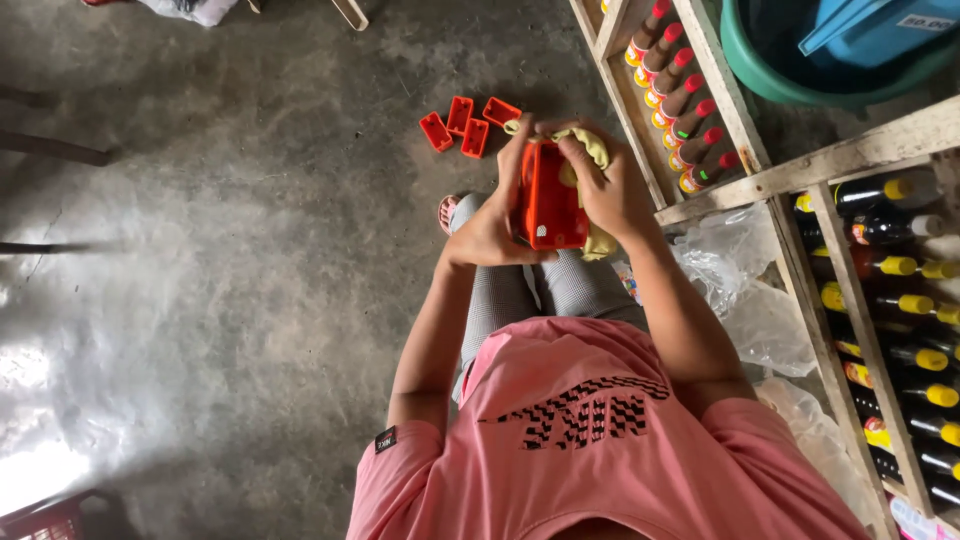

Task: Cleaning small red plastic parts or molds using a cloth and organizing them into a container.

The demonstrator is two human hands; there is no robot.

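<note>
An orange plastic box [548, 205] is held upright over my knees. My left hand [492, 222] grips its left side, fingers curled over the top edge. My right hand [608, 185] presses a yellow cloth [592, 145] against the box's top and right side; more of the cloth hangs below the hand. On the concrete floor just beyond lie several small orange trays [466, 122] in a loose cluster.
A wooden shelf [722, 100] to the right holds rows of red-capped bottles [690, 110]; lower compartments hold dark bottles with yellow caps [905, 300]. Clear plastic bags [745, 290] lie by my right elbow. A green basin [775, 70] sits top right. A red crate corner [50, 515] shows bottom left.
</note>
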